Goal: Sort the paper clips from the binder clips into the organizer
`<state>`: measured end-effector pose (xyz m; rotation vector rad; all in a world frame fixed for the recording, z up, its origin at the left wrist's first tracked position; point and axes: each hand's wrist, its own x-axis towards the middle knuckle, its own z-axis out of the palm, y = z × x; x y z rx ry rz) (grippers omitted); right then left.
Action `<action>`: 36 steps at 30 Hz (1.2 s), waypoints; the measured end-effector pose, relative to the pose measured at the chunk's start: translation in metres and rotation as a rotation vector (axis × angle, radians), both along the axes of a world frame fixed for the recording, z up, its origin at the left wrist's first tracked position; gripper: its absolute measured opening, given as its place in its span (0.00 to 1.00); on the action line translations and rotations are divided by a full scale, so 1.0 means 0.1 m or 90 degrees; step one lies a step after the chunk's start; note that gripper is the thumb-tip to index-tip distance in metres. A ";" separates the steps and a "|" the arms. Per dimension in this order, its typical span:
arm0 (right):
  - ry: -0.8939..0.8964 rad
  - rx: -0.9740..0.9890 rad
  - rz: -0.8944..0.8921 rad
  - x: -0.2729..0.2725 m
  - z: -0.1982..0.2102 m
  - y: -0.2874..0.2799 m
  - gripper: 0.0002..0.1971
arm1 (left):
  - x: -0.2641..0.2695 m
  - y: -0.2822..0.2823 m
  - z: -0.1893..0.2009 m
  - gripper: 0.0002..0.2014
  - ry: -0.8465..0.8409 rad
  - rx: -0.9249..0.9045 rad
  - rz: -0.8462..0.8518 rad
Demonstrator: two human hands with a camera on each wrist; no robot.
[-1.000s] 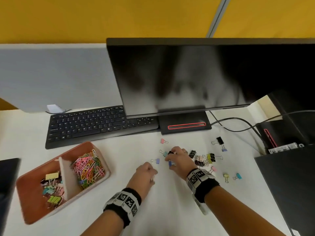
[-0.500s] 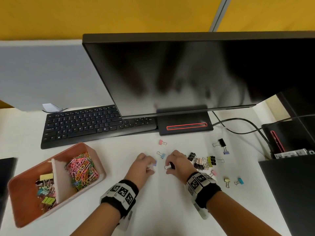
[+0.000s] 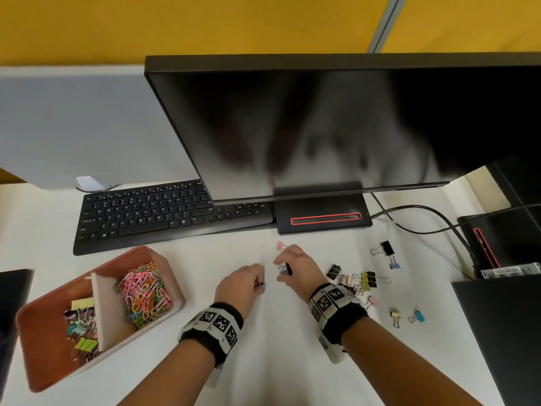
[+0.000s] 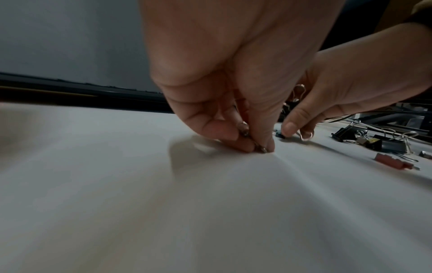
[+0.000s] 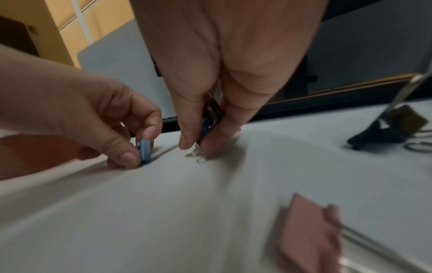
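My left hand [image 3: 259,284] pinches a small blue binder clip [image 5: 145,150] against the white desk, thumb and fingers curled round it. Just to its right, my right hand [image 3: 282,271] holds a bunch of binder clips [image 5: 207,122], blue and black ones, their wire handles touching the desk. A pink organizer [image 3: 44,358] stands at the left: binder clips [image 3: 80,326] in its left compartment, coloured paper clips [image 3: 143,291] in its right. Loose binder clips [image 3: 363,279] lie in a cluster right of my right hand.
A black keyboard [image 3: 164,218] and a monitor [image 3: 322,127] on its stand [image 3: 322,219] lie behind the hands. Single binder clips lie scattered: pink [image 3: 280,245], black [image 3: 387,248], yellow [image 3: 395,315], teal [image 3: 419,316]. Black equipment and cables crowd the right edge.
My left hand has moved forward and taken hold of the small blue clip. My right hand has drawn slightly left with its clips, and the head view has shifted.
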<state>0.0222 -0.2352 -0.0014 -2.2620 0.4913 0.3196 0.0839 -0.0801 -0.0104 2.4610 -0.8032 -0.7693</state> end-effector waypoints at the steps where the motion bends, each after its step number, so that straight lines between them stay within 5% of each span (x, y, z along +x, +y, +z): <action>1: 0.019 -0.006 0.008 0.03 -0.02 0.02 0.16 | 0.00 0.02 0.00 0.03 -0.006 0.003 0.012; 16: 0.023 -0.062 -0.058 0.16 0.05 -0.16 0.24 | 0.01 0.30 0.10 0.07 0.129 -0.147 0.208; 25: 0.035 -0.042 -0.046 0.27 -0.01 0.03 0.03 | -0.07 0.50 0.20 0.07 0.164 -0.161 0.211; 36: 0.044 -0.015 0.112 -0.03 0.10 0.59 0.06 | -0.16 1.03 0.62 0.06 0.120 -0.207 0.190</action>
